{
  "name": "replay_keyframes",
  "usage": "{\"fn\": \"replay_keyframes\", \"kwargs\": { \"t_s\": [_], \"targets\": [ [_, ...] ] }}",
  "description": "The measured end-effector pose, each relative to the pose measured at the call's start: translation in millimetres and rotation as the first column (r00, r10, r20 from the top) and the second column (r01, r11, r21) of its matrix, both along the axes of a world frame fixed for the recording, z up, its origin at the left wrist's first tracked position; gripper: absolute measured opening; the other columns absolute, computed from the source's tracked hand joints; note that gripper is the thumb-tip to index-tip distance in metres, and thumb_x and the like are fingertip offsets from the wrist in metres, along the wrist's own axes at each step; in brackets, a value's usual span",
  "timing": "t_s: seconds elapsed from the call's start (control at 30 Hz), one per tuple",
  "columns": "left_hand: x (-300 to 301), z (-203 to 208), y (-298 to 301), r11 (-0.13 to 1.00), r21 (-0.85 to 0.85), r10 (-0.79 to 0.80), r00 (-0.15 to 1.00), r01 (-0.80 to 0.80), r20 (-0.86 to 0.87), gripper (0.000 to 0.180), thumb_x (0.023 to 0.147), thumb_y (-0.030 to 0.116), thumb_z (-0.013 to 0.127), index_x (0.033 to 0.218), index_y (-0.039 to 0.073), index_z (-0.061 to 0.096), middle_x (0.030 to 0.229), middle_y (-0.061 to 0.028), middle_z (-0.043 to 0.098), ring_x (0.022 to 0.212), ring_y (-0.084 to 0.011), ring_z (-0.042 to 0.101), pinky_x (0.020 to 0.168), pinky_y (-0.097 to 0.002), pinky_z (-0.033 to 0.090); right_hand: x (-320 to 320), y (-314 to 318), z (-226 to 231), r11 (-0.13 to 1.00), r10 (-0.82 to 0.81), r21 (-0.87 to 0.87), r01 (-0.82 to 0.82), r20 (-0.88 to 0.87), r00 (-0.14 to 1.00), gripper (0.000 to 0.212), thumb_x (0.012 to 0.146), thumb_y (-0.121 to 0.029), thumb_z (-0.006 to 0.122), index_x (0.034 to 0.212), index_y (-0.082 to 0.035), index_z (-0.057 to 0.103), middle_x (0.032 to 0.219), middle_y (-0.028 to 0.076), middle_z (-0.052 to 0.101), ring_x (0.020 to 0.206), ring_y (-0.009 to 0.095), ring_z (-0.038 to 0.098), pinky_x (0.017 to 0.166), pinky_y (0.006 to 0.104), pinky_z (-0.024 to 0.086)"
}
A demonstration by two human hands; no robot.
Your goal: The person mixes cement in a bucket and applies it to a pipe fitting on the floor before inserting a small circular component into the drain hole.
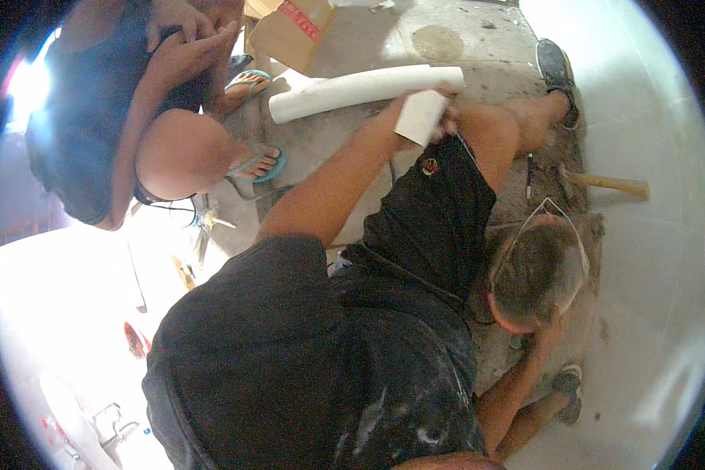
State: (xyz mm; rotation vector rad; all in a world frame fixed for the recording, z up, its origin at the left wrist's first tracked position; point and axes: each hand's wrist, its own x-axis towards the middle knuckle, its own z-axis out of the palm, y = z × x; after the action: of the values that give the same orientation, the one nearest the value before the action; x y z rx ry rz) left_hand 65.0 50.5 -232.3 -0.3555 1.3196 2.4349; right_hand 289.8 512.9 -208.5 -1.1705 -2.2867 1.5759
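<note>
My left hand (449, 121), reaching out past my thigh, is closed on a small white rectangular piece (421, 117), flat like a bit of tile. The piece covers much of that hand. Down to the right, my right hand (551, 323) is at the near rim of a round bucket (534, 274), its fingers curled onto the edge and partly hidden. The bucket has an orange-red rim, a thin wire handle and a dim greyish inside. A long white pipe (360, 90) lies on the floor just beyond my left hand.
A hammer with a wooden handle (615, 185) lies near the pale wall (642, 258) on the right. Another person in sandals (184, 153) crouches at the left, hands together. Behind the pipe stands a cardboard box (294, 35). Tools (204, 223) lie near that person.
</note>
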Motion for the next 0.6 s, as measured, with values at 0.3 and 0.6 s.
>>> {"fn": "replay_keyframes", "kwargs": {
  "t_s": [0.3,0.6],
  "targets": [
    [59.3,-228.2,-183.4,-0.252,-0.953,-0.028,0.986,-0.169,-0.167,0.037,0.099,0.031,0.059,0.107,-0.003,0.068,0.101,-0.0223,0.072,0.081,-0.039,0.07,0.073,-0.0469,0.056,-15.5,25.5,-78.0,0.846,0.365,0.357,-0.395,0.152,0.918,0.041,0.096,-0.012,0.054,0.136,-0.003,0.059,0.139,0.025,0.055,0.124,0.043,0.055,0.107,0.0464,0.043],
    [68.3,-168.5,-103.2,0.194,-0.909,0.308,0.903,-0.369,-0.301,0.041,0.093,0.036,0.066,0.074,-0.001,0.065,0.073,-0.0158,0.066,0.065,-0.0282,0.056,0.062,-0.0443,0.044,11.9,87.7,-116.6,0.156,0.576,0.863,-0.481,0.316,0.754,0.052,0.09,-0.021,0.066,0.138,-0.002,0.057,0.133,0.025,0.059,0.118,0.041,0.057,0.103,0.0469,0.044]
  ]
}}
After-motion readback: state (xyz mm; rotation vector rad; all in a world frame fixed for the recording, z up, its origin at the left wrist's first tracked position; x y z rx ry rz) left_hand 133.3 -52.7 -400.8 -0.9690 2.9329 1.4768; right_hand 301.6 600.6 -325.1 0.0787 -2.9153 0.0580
